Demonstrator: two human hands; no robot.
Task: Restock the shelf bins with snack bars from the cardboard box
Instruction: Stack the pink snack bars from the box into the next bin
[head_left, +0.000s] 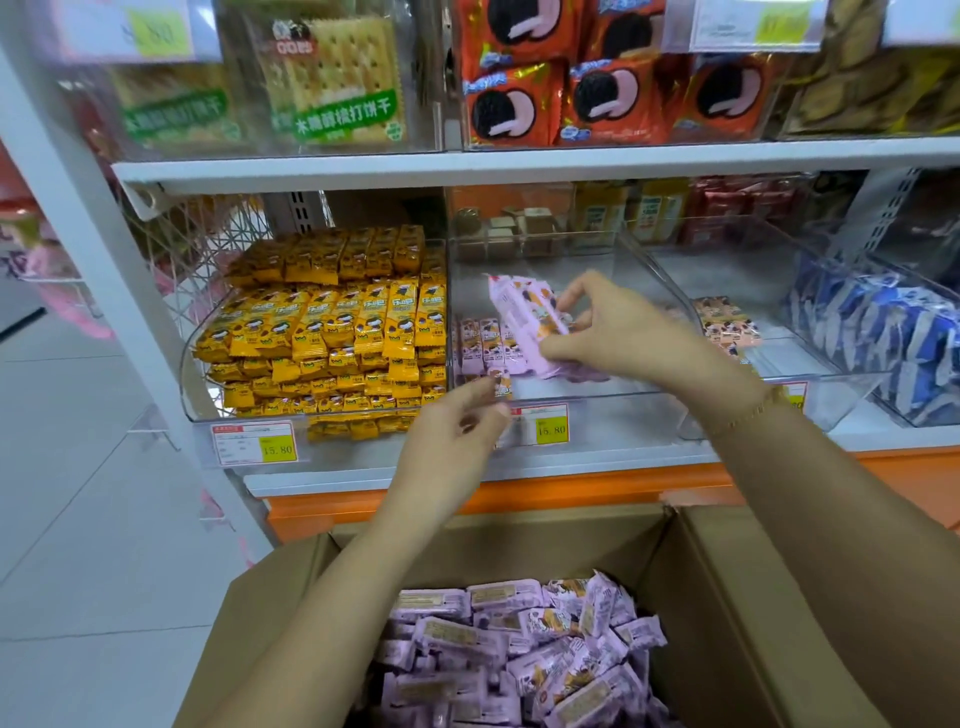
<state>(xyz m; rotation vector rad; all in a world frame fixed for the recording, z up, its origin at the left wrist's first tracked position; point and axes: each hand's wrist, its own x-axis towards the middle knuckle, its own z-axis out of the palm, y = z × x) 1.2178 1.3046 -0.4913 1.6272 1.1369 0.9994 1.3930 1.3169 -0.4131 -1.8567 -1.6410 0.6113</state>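
Note:
An open cardboard box at the bottom holds several pink-purple snack bars. Above it, a clear shelf bin in the middle holds a short row of the same bars standing at its left side. My right hand is inside this bin and grips a bunch of pink bars, tilted above the bin floor. My left hand hovers at the bin's front edge with fingers loosely curled; one pink bar sits by its fingertips, and contact is unclear.
A bin full of yellow snack packs stands to the left. To the right, a clear bin holds a few peach packs, then blue-white packs. Cracker and cookie packs fill the upper shelf. Price tags hang on the bin fronts.

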